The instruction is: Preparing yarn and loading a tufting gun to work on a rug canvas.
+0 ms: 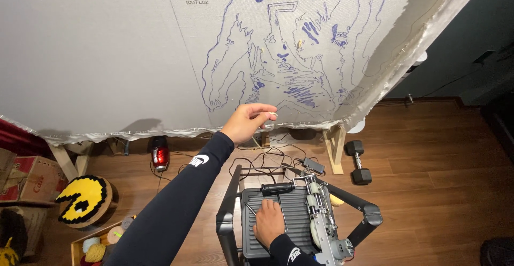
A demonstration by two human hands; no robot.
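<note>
A large pale cloth (107, 57) is stretched on a wooden frame, with a blue line drawing of a figure (284, 57) on it. My left hand (247, 122) is raised to the cloth's lower edge, with thumb and fingertips pinched on a small pale bit (272, 115). Below, my right hand (267, 223) lies flat with fingers apart on the dark ribbed top of a grey stand (300, 207). A metal tufting tool (321, 218) lies on that stand just right of the hand.
A black dumbbell (357, 161) lies on the wood floor beside the frame's leg (334, 148). Cables (267, 159) trail under the cloth. A red object (160, 157), a round yellow rug piece (84, 199), a yarn crate (99, 244) and a cardboard box (27, 177) sit at left.
</note>
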